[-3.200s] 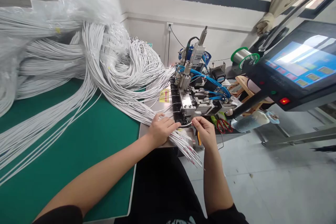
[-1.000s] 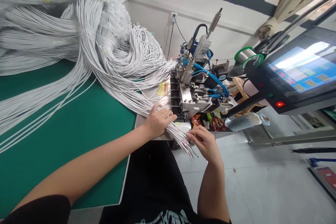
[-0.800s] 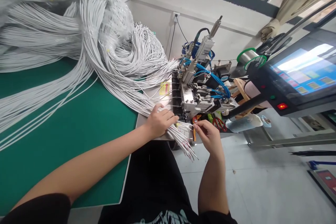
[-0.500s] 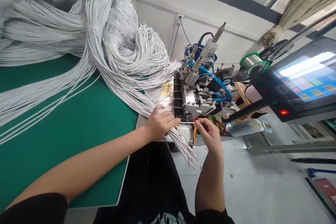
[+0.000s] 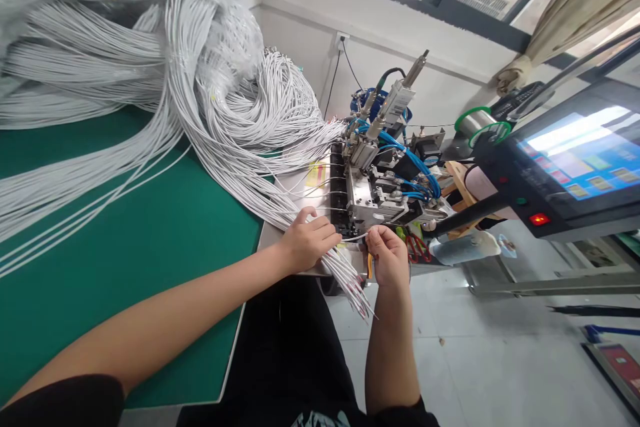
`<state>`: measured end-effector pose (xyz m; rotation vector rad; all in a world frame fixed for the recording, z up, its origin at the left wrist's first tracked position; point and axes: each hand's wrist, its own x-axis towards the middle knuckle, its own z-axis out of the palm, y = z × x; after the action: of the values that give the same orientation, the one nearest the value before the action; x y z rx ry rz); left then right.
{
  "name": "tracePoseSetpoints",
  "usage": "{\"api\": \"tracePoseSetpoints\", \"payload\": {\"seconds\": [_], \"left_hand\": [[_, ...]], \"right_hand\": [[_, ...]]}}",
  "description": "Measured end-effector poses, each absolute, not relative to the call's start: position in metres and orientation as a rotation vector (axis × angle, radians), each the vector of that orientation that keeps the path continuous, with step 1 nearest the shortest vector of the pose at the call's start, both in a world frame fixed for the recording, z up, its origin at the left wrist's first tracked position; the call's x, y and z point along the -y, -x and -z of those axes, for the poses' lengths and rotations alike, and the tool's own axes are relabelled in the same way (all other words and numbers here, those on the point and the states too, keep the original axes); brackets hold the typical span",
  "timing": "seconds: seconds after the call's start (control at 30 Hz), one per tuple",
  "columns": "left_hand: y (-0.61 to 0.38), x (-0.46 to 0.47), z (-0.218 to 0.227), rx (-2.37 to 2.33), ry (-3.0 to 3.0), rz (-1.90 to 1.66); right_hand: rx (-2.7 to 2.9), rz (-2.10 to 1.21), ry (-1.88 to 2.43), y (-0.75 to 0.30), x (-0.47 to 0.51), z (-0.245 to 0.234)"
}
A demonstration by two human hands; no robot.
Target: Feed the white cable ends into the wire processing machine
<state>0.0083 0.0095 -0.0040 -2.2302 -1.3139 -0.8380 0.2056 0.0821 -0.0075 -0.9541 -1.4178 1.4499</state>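
Observation:
My left hand (image 5: 311, 240) is closed over a bundle of white cables (image 5: 345, 280), whose loose ends hang out past the table edge. A single white cable (image 5: 356, 238) runs from under its fingers to my right hand (image 5: 387, 253), which pinches that cable near its end between thumb and forefinger. The fingertips hide the cable's tip. Just beyond both hands stands a machine (image 5: 363, 193) with metal blocks, blue air tubes and a black slotted strip (image 5: 340, 193) along its near side. Several cables lie across that strip.
Large coils of white cable (image 5: 240, 93) lie on the green table mat (image 5: 150, 267) to the left. At the right are a touchscreen (image 5: 585, 153) and a solder wire spool (image 5: 477, 125). Red-handled pliers (image 5: 417, 247) lie near my right hand.
My right hand has moved slightly left, toward my left hand, still pinching the cable. The single cable now bows a little between the hands. My left hand stays nearly in place.

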Motion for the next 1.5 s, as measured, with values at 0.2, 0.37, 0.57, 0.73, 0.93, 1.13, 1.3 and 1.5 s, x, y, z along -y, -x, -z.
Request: {"api": "tracePoseSetpoints", "payload": {"seconds": [0.2, 0.37, 0.57, 0.73, 0.93, 1.13, 1.3, 1.5], "left_hand": [[-0.009, -0.007, 0.004, 1.418, 2.166, 0.854], [-0.011, -0.008, 0.005, 1.504, 2.113, 0.844], [-0.013, -0.01, 0.008, 1.55, 2.098, 0.814], [-0.012, -0.011, 0.009, 1.557, 2.106, 0.805], [-0.011, -0.011, 0.011, 1.552, 2.119, 0.818], [-0.01, -0.009, 0.012, 1.603, 2.176, 0.817], [-0.008, -0.009, 0.01, 1.599, 2.149, 0.826], [-0.007, -0.009, 0.009, 1.512, 2.214, 0.807]], "right_hand": [[1.649, -1.147, 1.08, -0.212, -0.087, 0.008], [1.918, -0.869, 1.15, -0.214, -0.094, 0.011], [1.869, -1.165, 1.053, -0.209, -0.108, 0.029], [1.546, -1.439, 1.116, -0.201, -0.106, 0.046], [1.662, -1.132, 1.219, -0.215, -0.089, 0.032], [1.897, -1.05, 1.168, -0.245, -0.05, -0.004], [2.164, -1.082, 1.048, -0.243, -0.032, -0.016], [2.043, -1.06, 1.05, -0.239, -0.048, -0.01]]}}
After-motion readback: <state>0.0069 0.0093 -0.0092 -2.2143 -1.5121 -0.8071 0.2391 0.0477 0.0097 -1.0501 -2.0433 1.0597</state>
